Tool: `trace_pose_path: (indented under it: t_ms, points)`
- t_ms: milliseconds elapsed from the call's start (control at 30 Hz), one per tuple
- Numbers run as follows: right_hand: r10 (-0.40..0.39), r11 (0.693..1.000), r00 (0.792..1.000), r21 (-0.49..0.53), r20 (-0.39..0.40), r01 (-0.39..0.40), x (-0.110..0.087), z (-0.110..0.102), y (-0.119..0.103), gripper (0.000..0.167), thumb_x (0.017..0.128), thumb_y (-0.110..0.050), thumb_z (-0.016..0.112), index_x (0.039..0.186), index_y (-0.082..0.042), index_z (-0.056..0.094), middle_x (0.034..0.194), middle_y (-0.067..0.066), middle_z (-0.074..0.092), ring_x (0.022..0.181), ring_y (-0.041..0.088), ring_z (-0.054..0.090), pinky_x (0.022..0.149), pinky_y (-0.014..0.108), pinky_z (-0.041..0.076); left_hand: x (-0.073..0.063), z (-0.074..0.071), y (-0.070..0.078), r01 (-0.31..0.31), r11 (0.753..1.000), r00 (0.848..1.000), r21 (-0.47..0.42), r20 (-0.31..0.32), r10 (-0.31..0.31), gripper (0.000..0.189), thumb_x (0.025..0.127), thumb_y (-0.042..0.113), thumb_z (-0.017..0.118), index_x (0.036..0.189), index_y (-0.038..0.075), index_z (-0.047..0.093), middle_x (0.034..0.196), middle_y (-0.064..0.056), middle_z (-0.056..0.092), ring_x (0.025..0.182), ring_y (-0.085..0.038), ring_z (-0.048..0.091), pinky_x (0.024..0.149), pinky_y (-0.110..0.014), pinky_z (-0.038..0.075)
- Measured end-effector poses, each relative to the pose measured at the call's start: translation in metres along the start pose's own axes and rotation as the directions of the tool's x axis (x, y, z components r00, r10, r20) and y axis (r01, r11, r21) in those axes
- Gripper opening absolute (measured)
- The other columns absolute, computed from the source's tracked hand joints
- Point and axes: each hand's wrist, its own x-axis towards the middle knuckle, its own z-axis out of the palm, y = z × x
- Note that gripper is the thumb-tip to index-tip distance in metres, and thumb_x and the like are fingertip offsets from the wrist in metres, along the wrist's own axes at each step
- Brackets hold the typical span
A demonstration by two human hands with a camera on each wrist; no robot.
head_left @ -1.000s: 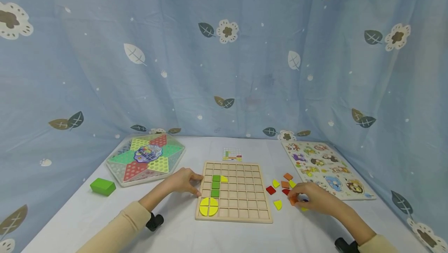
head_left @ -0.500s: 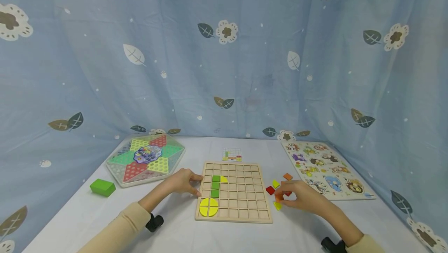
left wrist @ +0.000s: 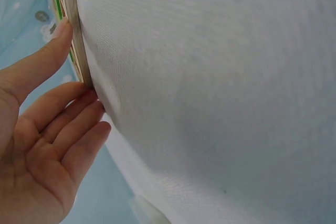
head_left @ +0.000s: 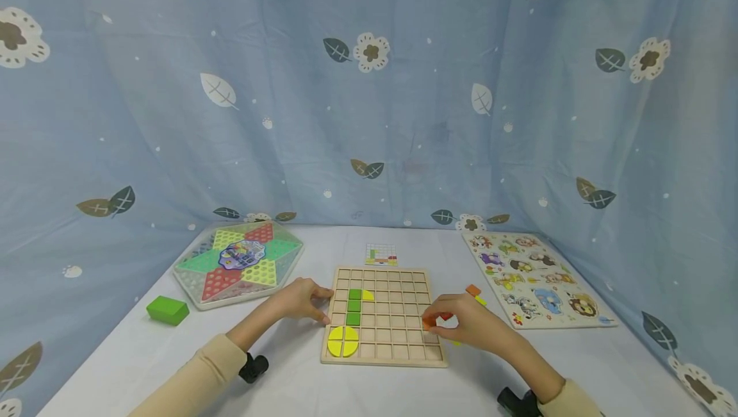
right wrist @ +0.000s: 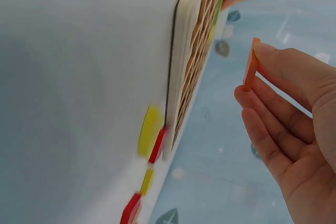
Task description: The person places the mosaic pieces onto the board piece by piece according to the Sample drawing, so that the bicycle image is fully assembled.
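Observation:
Between the thumb and fingertips of my right hand (head_left: 469,321) is an orange tile (right wrist: 251,65), held over the right side of the wooden grid board (head_left: 383,364). My left hand (head_left: 298,298) touches the board's left edge, thumb and fingers spread apart along it. On the board's left part lie green square tiles (head_left: 354,306) in a column. A yellow quarter-round tile (head_left: 367,296) sits beside the top one, and yellow quarter-rounds (head_left: 350,334) form a circle below. Loose red (right wrist: 157,145) and yellow tiles (right wrist: 149,132) lie beside the board, partly hidden by my right hand in the head view.
Behind the board lies a small pattern card (head_left: 381,254). A star-patterned hexagonal game board (head_left: 242,257) and a green block (head_left: 168,310) stand at left. An animal picture board (head_left: 548,282) is at right, with a loose orange tile (head_left: 473,290) near it.
My right hand has moved left with the orange tile, from the loose pieces to above the board's right side. The left hand has stayed at the board's edge.

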Motion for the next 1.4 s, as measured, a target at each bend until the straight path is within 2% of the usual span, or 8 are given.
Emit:
trace_pose_path:
  t_ms: [167,267,533,800,933,1100,1400]
  points:
    - [-0.003,1.0,0.999,-0.016,-0.034,0.002,0.016,0.011,-0.008,0.016,0.083,-0.012,0.076,0.099,-0.012,0.073,0.094,-0.009,0.069,0.078,0.013,0.064,0.064,0.029,0.054,0.001,0.0,-0.001,0.009,1.0,1.0,0.0,0.004,-0.009,0.058,0.069,0.027,0.087,0.12,0.005,0.068,0.123,-0.01,0.065,0.113,-0.031,0.059,0.089,-0.046,0.049]
    - [-0.022,1.0,0.999,-0.004,-0.039,0.022,0.026,0.017,-0.012,0.016,0.083,-0.012,0.077,0.098,-0.011,0.073,0.093,-0.007,0.069,0.081,0.011,0.064,0.066,0.03,0.055,0.002,0.001,-0.002,0.01,1.0,1.0,-0.004,0.006,-0.01,0.058,0.07,0.027,0.087,0.12,0.006,0.068,0.123,-0.01,0.065,0.113,-0.031,0.059,0.09,-0.046,0.049]
    - [0.042,0.999,0.999,0.014,0.018,-0.042,0.051,0.032,-0.027,0.013,0.084,-0.014,0.076,0.097,-0.011,0.073,0.091,-0.008,0.068,0.083,0.012,0.063,0.073,0.029,0.055,0.003,0.002,-0.005,0.009,1.0,1.0,-0.002,-0.001,-0.009,0.06,0.068,0.029,0.087,0.12,0.006,0.068,0.122,-0.012,0.065,0.114,-0.032,0.059,0.09,-0.047,0.049]
    - [0.071,0.997,0.995,0.004,0.067,-0.072,0.073,0.05,-0.038,0.013,0.084,-0.016,0.076,0.096,-0.01,0.074,0.087,-0.011,0.068,0.081,0.006,0.062,0.075,0.025,0.054,0.004,0.003,-0.006,-0.006,1.0,1.0,-0.007,0.004,0.006,0.06,0.069,0.028,0.087,0.121,0.005,0.068,0.123,-0.011,0.064,0.117,-0.032,0.057,0.092,-0.047,0.048]
    - [0.08,0.996,0.99,0.017,0.115,-0.082,0.08,0.058,-0.038,0.012,0.084,-0.014,0.076,0.095,-0.01,0.074,0.087,-0.009,0.069,0.079,0.002,0.062,0.073,0.02,0.053,0.004,0.002,-0.006,-0.012,1.0,1.0,-0.007,0.004,0.012,0.06,0.069,0.027,0.087,0.12,0.004,0.068,0.123,-0.011,0.064,0.117,-0.033,0.057,0.093,-0.047,0.047]
    - [0.144,0.988,0.977,0.024,0.159,-0.15,0.085,0.064,-0.037,0.012,0.082,-0.012,0.078,0.094,-0.011,0.074,0.086,-0.009,0.069,0.077,0.0,0.061,0.072,0.017,0.052,0.004,0.002,-0.006,-0.024,1.0,1.0,-0.007,0.008,0.024,0.059,0.069,0.027,0.087,0.12,0.003,0.068,0.123,-0.011,0.065,0.118,-0.033,0.056,0.094,-0.047,0.047]
    - [0.172,0.985,0.973,0.007,0.152,-0.175,0.092,0.069,-0.041,0.007,0.079,-0.009,0.08,0.081,-0.012,0.073,0.075,-0.009,0.067,0.069,0.001,0.058,0.065,0.013,0.049,0.004,0.002,-0.007,-0.025,1.0,1.0,-0.006,0.007,0.025,0.06,0.069,0.028,0.087,0.12,0.004,0.068,0.123,-0.01,0.064,0.118,-0.032,0.056,0.092,-0.046,0.048]
